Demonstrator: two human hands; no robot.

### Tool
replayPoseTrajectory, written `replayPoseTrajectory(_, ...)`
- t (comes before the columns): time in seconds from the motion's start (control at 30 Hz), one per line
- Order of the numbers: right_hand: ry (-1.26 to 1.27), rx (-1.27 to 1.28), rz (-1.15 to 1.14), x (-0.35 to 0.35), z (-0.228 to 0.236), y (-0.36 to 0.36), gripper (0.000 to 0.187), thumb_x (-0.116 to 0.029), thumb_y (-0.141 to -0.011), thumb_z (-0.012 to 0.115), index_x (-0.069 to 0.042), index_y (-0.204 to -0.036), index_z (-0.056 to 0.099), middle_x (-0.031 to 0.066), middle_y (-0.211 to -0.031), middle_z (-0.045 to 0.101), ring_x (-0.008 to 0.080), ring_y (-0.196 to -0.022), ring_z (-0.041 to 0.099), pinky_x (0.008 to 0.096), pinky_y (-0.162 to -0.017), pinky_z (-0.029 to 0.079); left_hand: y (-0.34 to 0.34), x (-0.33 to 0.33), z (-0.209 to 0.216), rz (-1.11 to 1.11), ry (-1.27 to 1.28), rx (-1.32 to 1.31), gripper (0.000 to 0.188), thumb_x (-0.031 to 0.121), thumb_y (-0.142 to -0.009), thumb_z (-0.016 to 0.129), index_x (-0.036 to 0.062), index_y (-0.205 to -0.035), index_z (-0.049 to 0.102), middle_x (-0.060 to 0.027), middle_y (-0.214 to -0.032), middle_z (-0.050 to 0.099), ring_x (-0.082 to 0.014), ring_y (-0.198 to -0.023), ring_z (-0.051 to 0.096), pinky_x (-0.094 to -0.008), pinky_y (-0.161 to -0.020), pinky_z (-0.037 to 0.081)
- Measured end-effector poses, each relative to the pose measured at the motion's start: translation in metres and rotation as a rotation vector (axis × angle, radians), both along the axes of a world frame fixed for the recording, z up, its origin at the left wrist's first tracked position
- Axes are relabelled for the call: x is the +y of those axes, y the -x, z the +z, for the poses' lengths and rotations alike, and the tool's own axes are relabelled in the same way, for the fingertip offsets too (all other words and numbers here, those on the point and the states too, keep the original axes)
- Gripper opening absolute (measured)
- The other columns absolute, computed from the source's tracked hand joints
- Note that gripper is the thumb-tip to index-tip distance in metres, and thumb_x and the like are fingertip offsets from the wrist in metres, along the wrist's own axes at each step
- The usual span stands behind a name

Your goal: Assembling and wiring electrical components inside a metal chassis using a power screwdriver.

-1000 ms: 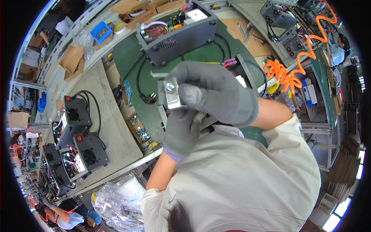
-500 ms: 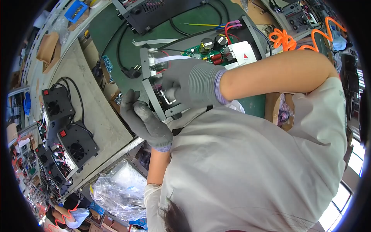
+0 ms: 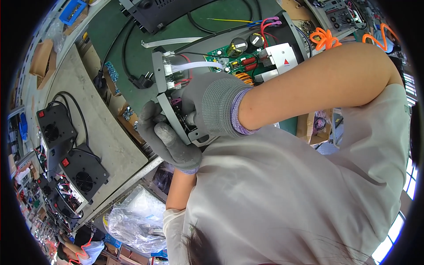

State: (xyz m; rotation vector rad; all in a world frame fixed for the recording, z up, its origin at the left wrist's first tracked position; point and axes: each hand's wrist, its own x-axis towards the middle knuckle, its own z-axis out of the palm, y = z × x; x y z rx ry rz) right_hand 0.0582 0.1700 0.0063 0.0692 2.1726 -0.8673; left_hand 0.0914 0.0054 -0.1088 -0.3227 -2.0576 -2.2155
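An open dark metal chassis [image 3: 287, 31] lies before me, with a green circuit board [image 3: 216, 57] and a white ribbon of wires [image 3: 194, 66] inside. My right hand [image 3: 216, 104], in a grey glove, reaches over the chassis to the inner side of its narrow end panel [image 3: 172, 115]. Its fingers are curled and their tips mostly hidden; what they hold does not show. Against the panel's outer side rests my gloved left hand [image 3: 170, 139], fingers bent together and thumb close to the panel. Anything between them is hidden.
A second black unit [image 3: 168, 13] stands beyond on the green mat [image 3: 132, 53]. A black plug [image 3: 142, 81] lies left of the chassis, near boxes of small screws [image 3: 128, 113]. Finished-looking black units [image 3: 84, 170] stand on the left table. An orange coiled hose [image 3: 324, 39] hangs at right.
My left hand has drawn its fingers in against the end panel. My right hand has shifted slightly left and down, covering a shiny bent piece seen before. The whole view has shifted a little.
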Motion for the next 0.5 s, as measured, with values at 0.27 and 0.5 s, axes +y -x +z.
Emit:
replayPoseTrajectory(0.27,-0.142,0.138,-0.030,-0.015,-0.026,-0.017,0.023,-0.021,-0.081,0.069,-0.007,-0.097,0.079,0.0176,-0.090,0.074,0.0336,-0.084,0.071,0.0416,-0.081,0.057,-0.001,0.000,-0.002,-0.006,0.000,-0.039,0.063,0.044,-0.103,0.037,-0.0058,-0.142,0.040,-0.0203,-0.132,0.051,-0.0272,-0.120,0.055,-0.0423,-0.104,0.044)
replayPoseTrajectory(0.5,-0.158,0.133,-0.057,-0.019,-0.026,-0.019,0.023,-0.017,-0.081,0.067,-0.006,-0.099,0.077,0.0190,-0.094,0.073,0.0355,-0.090,0.071,0.0441,-0.085,0.056,0.001,-0.003,-0.004,-0.100,-0.051,0.003,0.059,0.042,-0.106,0.036,-0.0048,-0.141,0.040,-0.0194,-0.131,0.052,-0.0254,-0.117,0.057,-0.0406,-0.101,0.047)
